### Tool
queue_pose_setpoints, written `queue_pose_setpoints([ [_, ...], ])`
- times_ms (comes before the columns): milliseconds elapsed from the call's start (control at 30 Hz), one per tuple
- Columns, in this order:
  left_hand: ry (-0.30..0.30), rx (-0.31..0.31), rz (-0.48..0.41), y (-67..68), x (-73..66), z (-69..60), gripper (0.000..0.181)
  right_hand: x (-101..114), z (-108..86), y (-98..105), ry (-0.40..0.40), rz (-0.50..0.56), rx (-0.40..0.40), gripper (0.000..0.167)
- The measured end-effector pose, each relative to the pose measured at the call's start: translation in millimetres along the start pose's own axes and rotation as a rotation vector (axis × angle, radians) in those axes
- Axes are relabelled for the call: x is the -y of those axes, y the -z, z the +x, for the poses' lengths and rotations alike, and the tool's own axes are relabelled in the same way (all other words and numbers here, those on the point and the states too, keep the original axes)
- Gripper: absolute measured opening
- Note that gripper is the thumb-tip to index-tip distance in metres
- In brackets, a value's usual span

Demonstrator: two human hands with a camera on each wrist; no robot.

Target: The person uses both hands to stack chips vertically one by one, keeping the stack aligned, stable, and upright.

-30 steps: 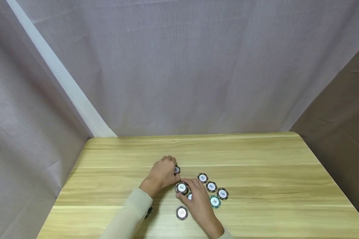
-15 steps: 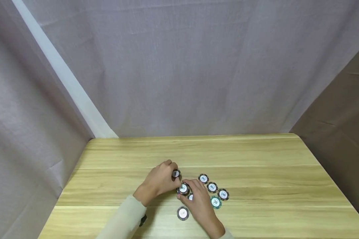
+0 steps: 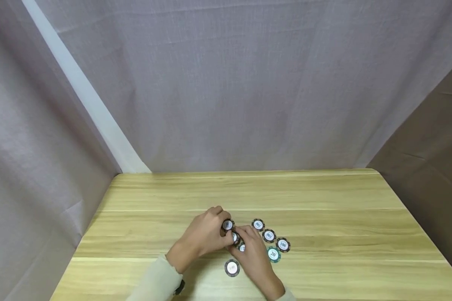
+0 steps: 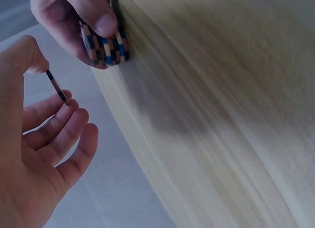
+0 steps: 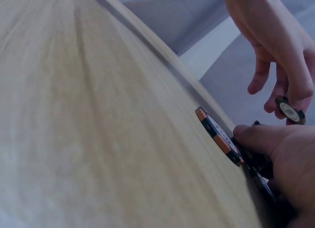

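Observation:
My left hand (image 3: pixel 201 238) pinches one dark poker chip (image 3: pixel 228 225) by its edges, thumb against fingertips. In the left wrist view this chip (image 4: pixel 58 86) appears nearly edge-on, above the table. My right hand (image 3: pixel 254 259) grips a short stack of dark chips (image 3: pixel 234 238) between thumb and fingers. Its striped sides (image 4: pixel 110 48) show in the left wrist view. The held chip is just beyond the stack, and the left thumb partly covers the stack's top in the head view. Another dark chip (image 3: pixel 242 247) lies under the right hand's arch.
Right of the right hand lie three dark chips (image 3: pixel 269 235) in a slanting row and a green chip (image 3: pixel 273 254) marked 20. A single dark chip (image 3: pixel 232 268) lies flat nearer the front. Grey cloth (image 3: pixel 226 92) hangs behind the wooden table (image 3: pixel 342 217).
My left hand has brought its chip slightly right and nearer, towards the stack. The right hand keeps its grip on the stack. The view has shifted slightly.

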State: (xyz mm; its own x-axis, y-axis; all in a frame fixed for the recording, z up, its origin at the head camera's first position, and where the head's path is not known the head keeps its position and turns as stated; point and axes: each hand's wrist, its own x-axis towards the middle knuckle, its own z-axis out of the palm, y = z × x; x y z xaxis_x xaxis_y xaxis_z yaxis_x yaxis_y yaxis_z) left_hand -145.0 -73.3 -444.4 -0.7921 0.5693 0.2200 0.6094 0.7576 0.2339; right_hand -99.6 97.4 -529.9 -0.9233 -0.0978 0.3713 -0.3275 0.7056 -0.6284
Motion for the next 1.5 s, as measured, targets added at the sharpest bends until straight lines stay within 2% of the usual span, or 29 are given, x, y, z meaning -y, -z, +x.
queue_pose_setpoints([
  [133, -0.031, 0.010, 0.033, 1.9, -6.9, -3.7, 0.031, 1, 0.0, 1, -0.015, -0.005, 0.017, 0.052],
  [267, -0.030, 0.043, 0.047, 1.3, -13.4, -4.8, 0.028, 2, 0.7, 1, -0.036, -0.005, 0.014, 0.053],
  [500, -0.043, 0.080, 0.167, -7.5, -20.1, -7.7, 0.026, 3, 1.8, -2, -0.074, 0.019, -0.018, 0.050],
  [600, -0.032, 0.092, 0.185, -9.6, -19.7, -9.2, 0.026, 5, 1.4, -2, -0.085, 0.029, -0.013, 0.049],
  [833, 0.037, 0.141, 0.057, -7.4, -15.7, -12.4, 0.029, 5, 0.5, -3, -0.086, 0.027, -0.005, 0.049],
  [1133, 0.148, 0.059, -0.102, -0.3, -14.2, -27.7, 0.030, 3, 1.0, -1, -0.069, 0.036, -0.011, 0.048],
  [1333, 0.150, 0.059, -0.135, 4.9, -19.9, -39.6, 0.028, 1, -1.0, 1, -0.075, 0.045, -0.005, 0.050],
  [1500, 0.160, 0.083, -0.112, 0.7, -28.5, -50.7, 0.026, -2, -0.4, 1, -0.067, 0.050, -0.004, 0.052],
])
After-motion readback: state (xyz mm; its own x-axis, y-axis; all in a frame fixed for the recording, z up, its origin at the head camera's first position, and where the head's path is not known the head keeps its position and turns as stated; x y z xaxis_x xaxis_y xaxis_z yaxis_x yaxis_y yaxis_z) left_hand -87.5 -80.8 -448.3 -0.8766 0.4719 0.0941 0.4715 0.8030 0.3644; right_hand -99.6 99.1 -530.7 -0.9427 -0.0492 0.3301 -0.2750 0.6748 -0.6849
